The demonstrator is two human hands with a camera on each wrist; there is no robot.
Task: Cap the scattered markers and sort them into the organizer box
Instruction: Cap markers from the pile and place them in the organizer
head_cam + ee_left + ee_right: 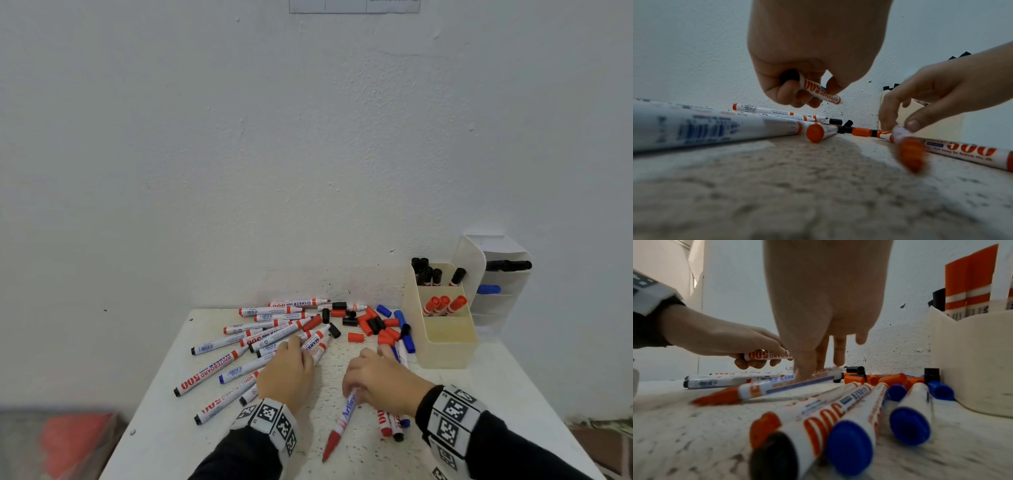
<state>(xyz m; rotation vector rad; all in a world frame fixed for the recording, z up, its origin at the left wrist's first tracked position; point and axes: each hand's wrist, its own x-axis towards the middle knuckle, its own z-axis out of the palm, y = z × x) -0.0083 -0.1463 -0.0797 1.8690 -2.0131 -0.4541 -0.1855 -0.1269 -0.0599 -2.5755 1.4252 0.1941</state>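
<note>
Several uncapped markers [239, 342] lie fanned out on the left of the white table [205, 445], with loose red, black and blue caps [373, 325] heaped behind. My left hand [291, 356] [797, 95] grips a white "500" marker with a black end [818, 89] [766, 355] just above the pile. To its right, my right hand [363, 373] [818, 366] pinches the barrel of a red-capped marker [344, 419] [760, 388] lying on the table. The cream organizer box [445, 342] stands at the right, with black markers [428, 274] in its back compartment and red markers [445, 305] in the middle one.
A white tiered holder [493, 274] behind the box carries black and blue markers. A few red, blue and black markers [394, 421] lie under my right wrist. The wall runs along the table's back edge. Something red [78, 442] sits on the floor at the left.
</note>
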